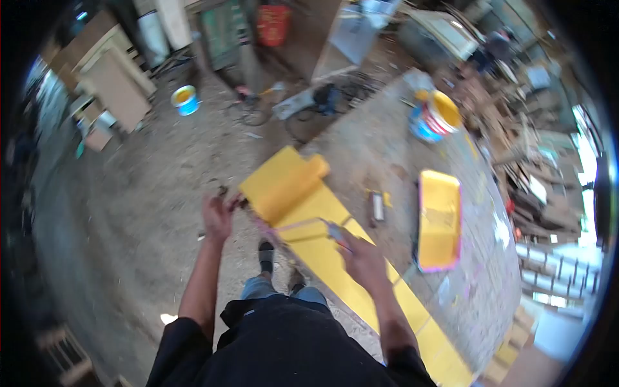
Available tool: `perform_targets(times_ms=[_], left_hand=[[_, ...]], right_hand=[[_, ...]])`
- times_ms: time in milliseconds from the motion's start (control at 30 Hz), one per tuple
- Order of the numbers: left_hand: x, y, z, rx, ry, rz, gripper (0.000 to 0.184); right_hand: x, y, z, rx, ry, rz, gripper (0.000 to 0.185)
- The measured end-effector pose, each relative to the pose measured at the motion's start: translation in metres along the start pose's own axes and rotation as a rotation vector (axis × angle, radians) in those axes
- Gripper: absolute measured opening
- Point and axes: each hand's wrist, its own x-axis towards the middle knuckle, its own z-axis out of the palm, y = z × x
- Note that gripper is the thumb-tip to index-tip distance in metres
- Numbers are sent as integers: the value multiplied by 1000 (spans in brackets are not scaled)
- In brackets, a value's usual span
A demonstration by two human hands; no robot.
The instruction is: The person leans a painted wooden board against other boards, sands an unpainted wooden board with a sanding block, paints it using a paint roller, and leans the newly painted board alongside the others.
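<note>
A long yellow-painted board (342, 258) lies diagonally across the worktable, its upper end reaching the table's left edge. My right hand (364, 261) is closed around the handle of a paint roller (296, 190), whose yellow sleeve lies across the board's upper part. My left hand (218, 216) is at the left of that end, fingers bent close to the board's edge; blur hides whether they grip it. Right of the board, a paint tray (440, 219) with a pink rim holds yellow paint. Between board and tray lies a small white-and-dark object (378, 206) with yellow on it.
A paint bucket (433, 119) with yellow inside stands on the far part of the worktable (380, 148). Another small bucket (186, 100) is on the dusty floor. Cables (309, 116) lie beyond the table. Wood scraps (545, 174) are piled at right; boards (116, 84) lean at left.
</note>
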Motion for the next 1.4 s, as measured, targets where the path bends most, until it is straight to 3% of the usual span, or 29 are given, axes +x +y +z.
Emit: perform_targets(times_ms=[67, 100, 133, 200, 267, 333, 400, 500, 633, 700, 833, 867, 933, 967, 1033, 1100, 1300, 1400], left_hand=[[7, 1, -9, 54, -53, -20, 60], [5, 9, -1, 71, -24, -72, 62], [12, 10, -14, 65, -141, -94, 66], [5, 18, 12, 81, 23, -110, 69], [7, 20, 14, 132, -3, -110, 68], [4, 20, 24, 188, -17, -101, 68], [1, 21, 34, 165, 107, -105, 61], [8, 15, 35, 212, 44, -91, 53], [16, 5, 40, 288, -26, -39, 49], [21, 1, 52, 306, 69, -10, 51], [32, 0, 42, 355, 147, -1, 70], [34, 0, 41, 357, 138, 8, 70], [36, 3, 40, 285, 190, 13, 92], [36, 4, 39, 285, 180, 20, 92], [32, 6, 38, 299, 247, 55, 109], [27, 9, 38, 286, 235, 65, 112], [8, 10, 46, 265, 231, 91, 114], [9, 9, 43, 279, 226, 83, 109]], right_hand=[[31, 9, 41, 71, 66, -96, 48], [46, -8, 39, 88, 43, -75, 48], [55, -24, 37, 25, 40, -22, 52], [62, -23, 43, 96, 43, -29, 51], [36, -13, 27, 107, 1, 13, 50], [-9, 14, 14, 96, -37, 68, 49], [-73, 51, 14, 85, -11, 118, 48], [-184, 103, 5, 128, 29, 230, 46], [-316, 129, 4, 272, 401, 431, 41], [-353, 154, -7, 333, 587, 578, 41], [-341, 217, -23, 253, 708, 686, 39], [-331, 236, -28, 255, 759, 649, 40], [-311, 281, -25, 264, 818, 609, 40], [-302, 312, -17, 247, 804, 588, 41], [-285, 336, -21, 231, 797, 561, 41], [-270, 346, -32, 306, 650, 674, 42], [-247, 379, -20, 266, 688, 582, 41], [-246, 378, -25, 257, 606, 653, 42]])
